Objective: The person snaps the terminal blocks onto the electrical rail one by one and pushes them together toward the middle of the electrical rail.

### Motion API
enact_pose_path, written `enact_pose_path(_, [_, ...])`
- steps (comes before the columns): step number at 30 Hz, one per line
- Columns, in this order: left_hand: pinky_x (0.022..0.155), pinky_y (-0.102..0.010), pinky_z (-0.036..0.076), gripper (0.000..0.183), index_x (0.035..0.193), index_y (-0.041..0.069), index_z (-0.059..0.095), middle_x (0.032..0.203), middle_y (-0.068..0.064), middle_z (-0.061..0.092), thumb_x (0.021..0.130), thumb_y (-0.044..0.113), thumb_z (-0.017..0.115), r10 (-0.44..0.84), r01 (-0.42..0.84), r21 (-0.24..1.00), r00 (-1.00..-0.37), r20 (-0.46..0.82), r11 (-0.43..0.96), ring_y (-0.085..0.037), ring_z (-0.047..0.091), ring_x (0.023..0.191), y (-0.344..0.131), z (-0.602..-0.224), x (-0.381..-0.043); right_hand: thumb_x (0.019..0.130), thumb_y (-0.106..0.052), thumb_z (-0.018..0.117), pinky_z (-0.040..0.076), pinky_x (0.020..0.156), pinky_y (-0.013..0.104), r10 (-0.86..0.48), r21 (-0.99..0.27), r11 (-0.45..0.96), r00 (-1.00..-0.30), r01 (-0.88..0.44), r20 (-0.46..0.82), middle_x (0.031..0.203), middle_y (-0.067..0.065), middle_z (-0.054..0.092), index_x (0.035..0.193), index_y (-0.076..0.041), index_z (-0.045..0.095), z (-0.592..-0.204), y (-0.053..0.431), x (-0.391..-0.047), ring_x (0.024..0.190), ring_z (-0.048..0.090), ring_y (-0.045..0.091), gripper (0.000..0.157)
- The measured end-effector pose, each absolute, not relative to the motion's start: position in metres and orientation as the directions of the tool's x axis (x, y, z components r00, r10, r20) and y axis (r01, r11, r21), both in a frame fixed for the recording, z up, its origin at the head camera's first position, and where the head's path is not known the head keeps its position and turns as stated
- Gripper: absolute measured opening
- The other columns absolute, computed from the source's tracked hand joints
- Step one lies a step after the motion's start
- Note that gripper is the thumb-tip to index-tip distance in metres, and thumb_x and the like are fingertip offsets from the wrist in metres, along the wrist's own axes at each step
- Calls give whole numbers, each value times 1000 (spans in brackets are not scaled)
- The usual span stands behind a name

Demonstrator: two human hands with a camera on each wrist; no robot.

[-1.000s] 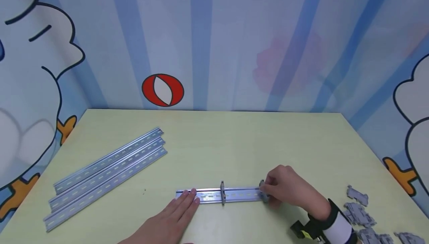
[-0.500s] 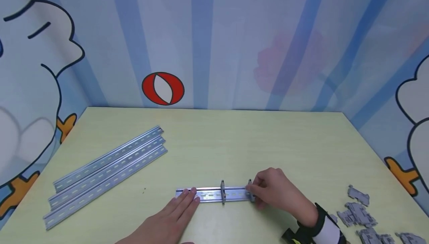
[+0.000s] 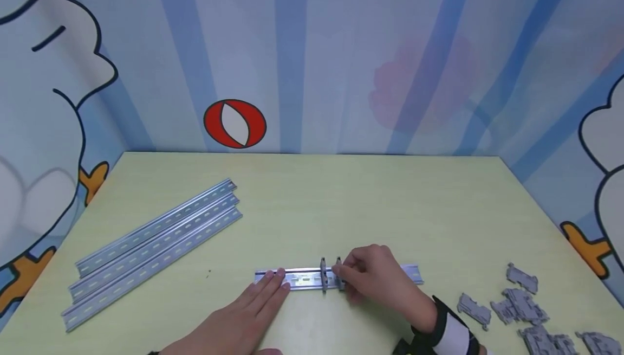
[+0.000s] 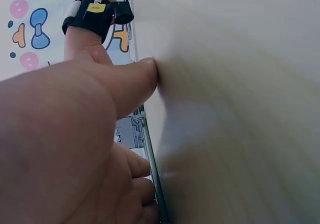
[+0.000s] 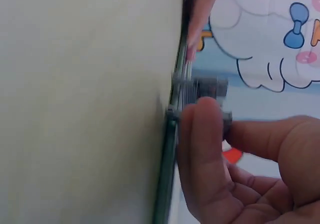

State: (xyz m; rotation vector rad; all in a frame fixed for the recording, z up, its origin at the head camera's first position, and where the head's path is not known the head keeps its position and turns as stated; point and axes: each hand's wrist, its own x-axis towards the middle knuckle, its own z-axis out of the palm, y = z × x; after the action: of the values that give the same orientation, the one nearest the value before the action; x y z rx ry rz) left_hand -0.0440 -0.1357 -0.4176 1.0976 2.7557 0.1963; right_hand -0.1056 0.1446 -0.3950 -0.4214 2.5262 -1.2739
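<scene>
While left hand [image 3: 241, 312] touches rail [image 3: 305, 279] — right hand [image 3: 377, 276] pinches gray clip [image 3: 340, 283] across it.

Head view: rail [image 3: 306, 279] partly hidden by left hand [image 3: 244, 311] and right hand [image 3: 377, 278], whose fingers [image 3: 348, 275] mask part of one clip [image 3: 340, 284]; lower grey pieces [image 3: 538, 340] cut off by the bottom edge; specks [image 3: 208, 273] too small to identify. Right wrist view: second clip [image 5: 215, 87] blurred.

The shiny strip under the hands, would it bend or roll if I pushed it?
The strip is probably stiff, since it lies straight. It likely wouldn't roll, being long and lying flat. It might slide on the table, though the left hand resting near one end could hold it back.
</scene>
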Motion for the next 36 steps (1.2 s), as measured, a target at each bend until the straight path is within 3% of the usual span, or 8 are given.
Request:
enact_pose_path(9, [113,-43,38,87,154,3,26,163,-17,24,96,68,29,707,693,156,-704,-62,704,-30,25,149,-136,-418,-44,95,-13,63,60,50,28,-405,-887,462,-895,-24,-187,68,17,74,84,3,72,-395,128,-103,53,72,17,21])
enact_pose_path(17, [113,-42,38,86,153,3,27,162,-17,26,96,67,30,710,699,145,-703,-43,700,-30,26,148,-137,-418,-43,96,-14,62,60,52,28,-433,-863,500,-883,-70,-179,70,13,75,88,0,73,-393,130,-103,57,72,17,19])
enact_pose_path(26, [114,-44,37,88,154,3,26,163,-17,24,95,69,27,700,685,162,-711,-68,711,-31,24,149,-136,-418,-44,91,-19,68,48,59,18,-363,-600,744,-932,-295,8,74,-6,73,90,-17,75,-375,166,-101,65,59,4,7])
enact_pose_path(32, [114,-43,37,86,154,5,26,163,-16,23,96,68,24,704,691,143,-706,-77,708,-30,25,149,-137,-420,-44,92,-23,67,47,60,23,-194,-463,872,-981,-160,-27,79,-5,73,96,-17,74,-370,203,-90,69,60,7,10])
enact_pose_path(36, [111,-40,41,82,150,0,34,159,-20,32,98,64,31,730,730,55,-683,28,681,-32,32,145,-140,-424,-43,90,-23,68,53,64,33,-62,-386,922,-990,-10,-123,90,2,75,106,-8,72,-374,240,-87,78,66,15,22])
